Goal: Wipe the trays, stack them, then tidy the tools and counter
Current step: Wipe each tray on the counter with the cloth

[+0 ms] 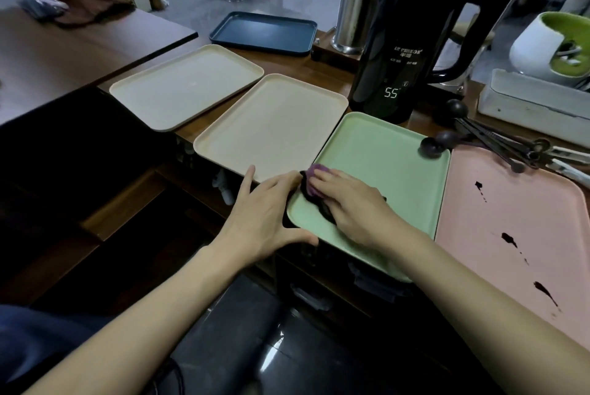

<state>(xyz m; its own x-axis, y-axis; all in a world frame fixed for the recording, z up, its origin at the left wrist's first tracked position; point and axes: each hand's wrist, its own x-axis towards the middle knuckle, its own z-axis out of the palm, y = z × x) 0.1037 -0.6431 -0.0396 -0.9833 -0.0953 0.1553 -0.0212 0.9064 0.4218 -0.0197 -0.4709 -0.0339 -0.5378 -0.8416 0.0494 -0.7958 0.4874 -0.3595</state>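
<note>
Fingers (330, 178) atop cloth (309, 189) — green tray (383, 165)

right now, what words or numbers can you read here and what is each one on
"55": lit display low on the kettle.
Brand line higher on the kettle, in white letters: too blurred to read.
Small print just under the brand line: too small to read.
No other text can be read.

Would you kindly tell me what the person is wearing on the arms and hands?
No sleeves cover the left arm or right arm in view. The left hand and right hand wear no gloves, rings or watch. Lower left, dark blue clothing shows.
</note>
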